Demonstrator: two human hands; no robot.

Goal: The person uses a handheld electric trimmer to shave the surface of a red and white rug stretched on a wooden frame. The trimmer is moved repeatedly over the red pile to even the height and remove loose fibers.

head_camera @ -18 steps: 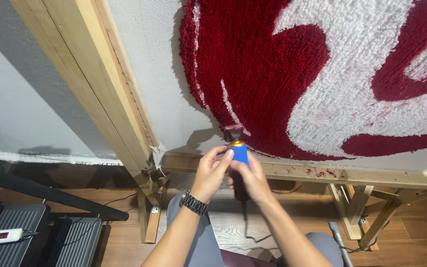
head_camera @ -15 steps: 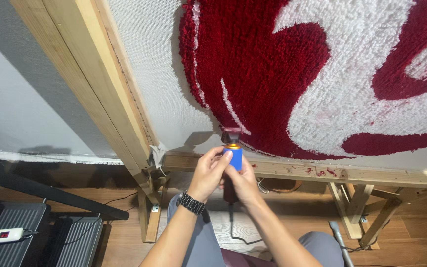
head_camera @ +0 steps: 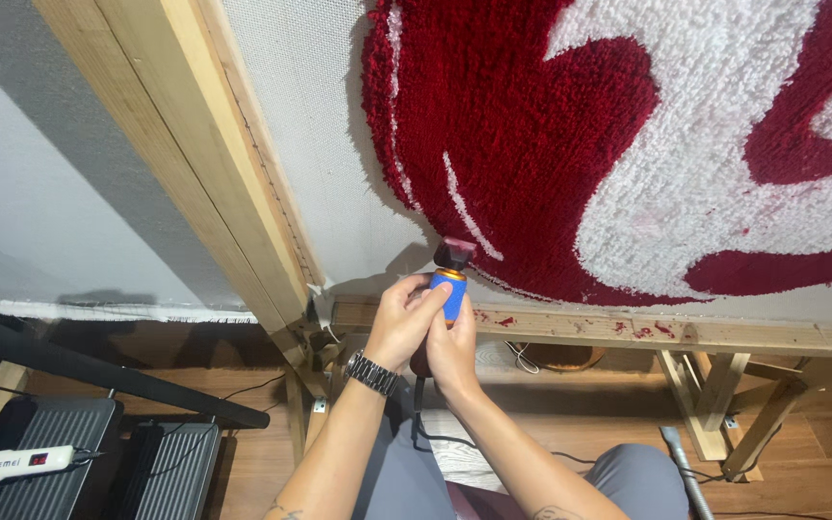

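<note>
Both my hands grip a small blue trimmer (head_camera: 452, 289) with a gold ring and a dark head covered in red fluff. My left hand (head_camera: 403, 321), with a dark metal watch on its wrist, wraps the tool from the left. My right hand (head_camera: 455, 349) holds it from below and the right. The trimmer's head sits just under the lower edge of a red and white tufted rug (head_camera: 628, 144) stretched on grey cloth over a wooden frame (head_camera: 195, 183). A black cord hangs from the tool between my knees.
The frame's lower wooden rail (head_camera: 686, 332) carries bits of red fluff. Wooden legs (head_camera: 724, 404) stand at the right. Black ridged cases (head_camera: 50, 453) lie on the wooden floor at the left, with a white clipper (head_camera: 16, 463) on top. A grey tube (head_camera: 683, 467) leans by my right knee.
My hands and the trimmer have stayed almost in place under the rug's edge, with only a slight shift of the grip.
</note>
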